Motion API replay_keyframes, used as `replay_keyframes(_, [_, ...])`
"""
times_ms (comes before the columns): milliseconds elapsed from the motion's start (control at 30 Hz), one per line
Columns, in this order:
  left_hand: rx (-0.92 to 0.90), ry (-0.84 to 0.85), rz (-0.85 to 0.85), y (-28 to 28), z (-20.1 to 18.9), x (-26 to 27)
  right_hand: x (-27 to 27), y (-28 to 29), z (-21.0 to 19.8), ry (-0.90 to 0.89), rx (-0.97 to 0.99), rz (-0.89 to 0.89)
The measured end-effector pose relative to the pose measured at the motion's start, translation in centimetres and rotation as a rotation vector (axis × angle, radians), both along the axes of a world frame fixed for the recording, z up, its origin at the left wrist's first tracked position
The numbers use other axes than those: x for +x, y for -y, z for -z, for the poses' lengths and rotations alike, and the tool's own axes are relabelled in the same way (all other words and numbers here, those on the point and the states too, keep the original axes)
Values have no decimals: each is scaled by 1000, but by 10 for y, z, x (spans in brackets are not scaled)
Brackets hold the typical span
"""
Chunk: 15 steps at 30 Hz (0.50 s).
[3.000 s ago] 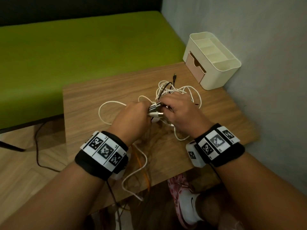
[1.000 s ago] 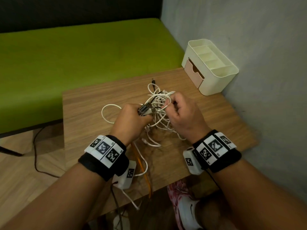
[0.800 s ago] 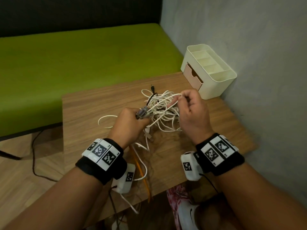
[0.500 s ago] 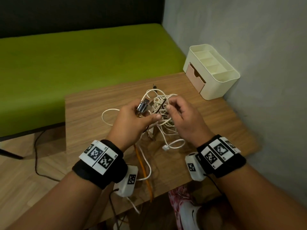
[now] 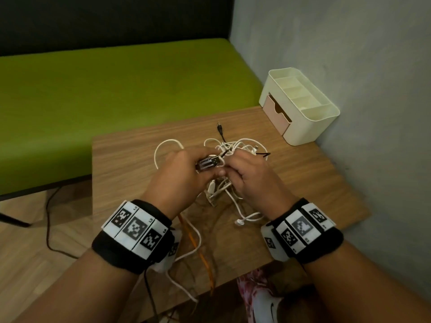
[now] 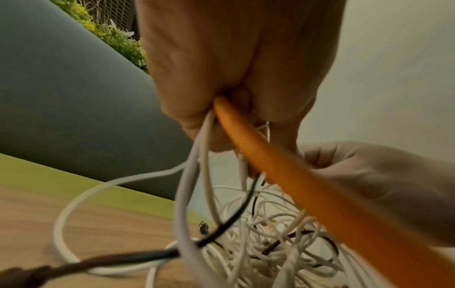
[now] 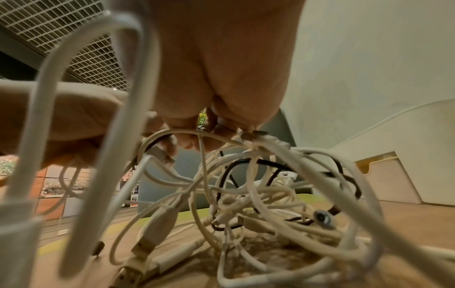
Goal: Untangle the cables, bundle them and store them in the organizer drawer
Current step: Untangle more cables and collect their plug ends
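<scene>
A tangle of white and black cables (image 5: 235, 150) (image 7: 265, 187) lies on the wooden table (image 5: 303, 178). My left hand (image 5: 184, 173) grips a cluster of metal USB plugs (image 5: 208, 162) just above the tangle. An orange cable (image 6: 283, 167) and white cables (image 6: 189, 171) run out of its fist. My right hand (image 5: 242, 169) pinches white strands of the tangle (image 7: 204, 134) right beside the plugs. The cream organizer (image 5: 310, 113) with its pink drawer (image 5: 276, 116) stands at the table's back right corner. The drawer looks closed.
A green bench (image 5: 116, 89) runs behind and left of the table. A grey wall (image 5: 361, 66) is close on the right. Cable ends hang over the table's near edge (image 5: 186, 285). A foot in a patterned shoe (image 5: 261, 299) is below.
Over the last second my right hand pulled strands out to the right, then came back in beside the left hand. The left hand has kept hold of the plugs throughout.
</scene>
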<state>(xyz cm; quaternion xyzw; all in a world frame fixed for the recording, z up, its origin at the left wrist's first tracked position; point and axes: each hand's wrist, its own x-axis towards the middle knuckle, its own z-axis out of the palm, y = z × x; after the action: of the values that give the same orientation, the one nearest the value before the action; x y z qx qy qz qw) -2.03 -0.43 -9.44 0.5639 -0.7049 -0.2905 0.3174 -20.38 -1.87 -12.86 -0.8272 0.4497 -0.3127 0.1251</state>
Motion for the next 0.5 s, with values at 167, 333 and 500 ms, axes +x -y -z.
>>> replay_keyframes(167, [37, 73, 3, 3, -2, 1, 1, -1, -5, -49, 21, 13])
replay_keyframes(333, [101, -427, -152, 8, -8, 9, -7, -5, -9, -138, 160, 69])
replay_keyframes(500, [110, -899, -72, 0, -27, 19, -11, -1, -5, -433, 302, 202])
